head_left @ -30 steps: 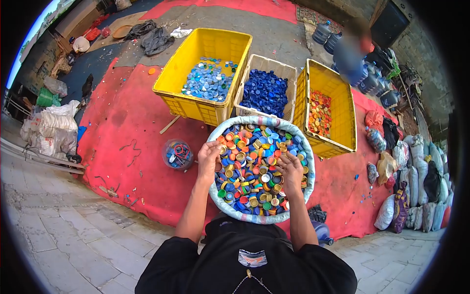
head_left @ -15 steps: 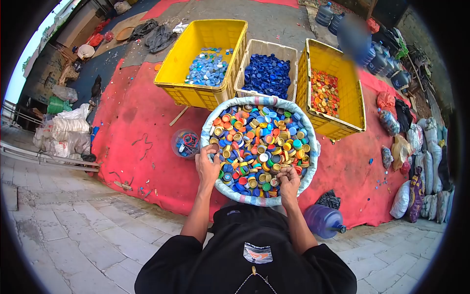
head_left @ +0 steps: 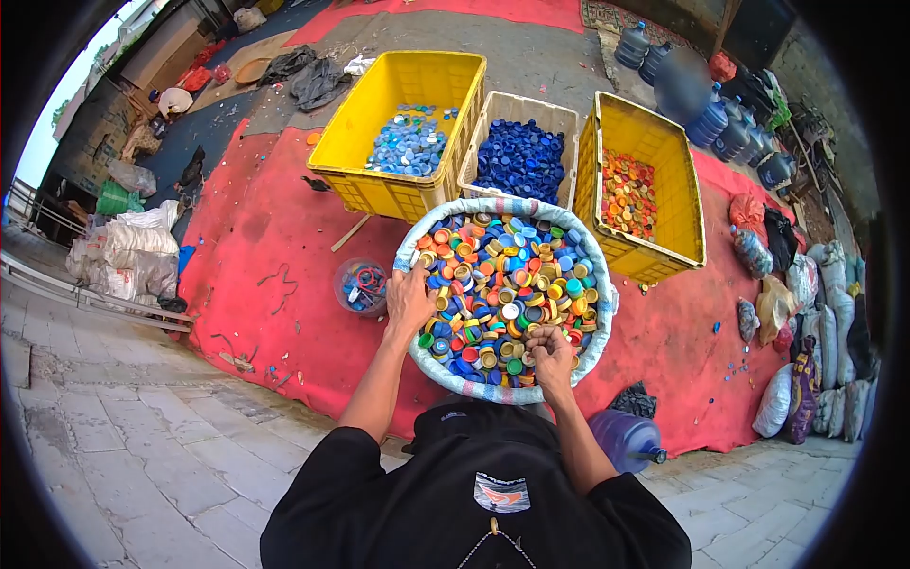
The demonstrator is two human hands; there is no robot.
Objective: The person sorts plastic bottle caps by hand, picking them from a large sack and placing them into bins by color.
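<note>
A round tub with a pale cloth-wrapped rim (head_left: 607, 284) stands against my front, heaped with mixed-colour plastic bottle caps (head_left: 502, 284). At its left side my left hand (head_left: 411, 299) reaches over the rim onto the caps, fingers apart and bent. Low on the right of the heap, my right hand (head_left: 552, 358) has its fingers pinched together around what looks like a gold bottle cap, mostly hidden by the fingers. Beyond the tub are a yellow crate (head_left: 379, 185) of light-blue caps, a white crate (head_left: 467, 180) of dark-blue caps and a yellow crate (head_left: 654, 251) of orange-red caps.
A clear bucket (head_left: 361, 286) sits left of the tub on the red mat (head_left: 284, 332). A water jug (head_left: 626, 441) lies at my right. Filled sacks (head_left: 775, 394) line the right edge; white bags (head_left: 133, 256) are piled at left. More jugs (head_left: 711, 123) stand behind.
My left hand has moved inward from the rim onto the caps; the cap it held at the rim no longer shows. My right hand has shifted slightly down and left. The view has tilted slightly.
</note>
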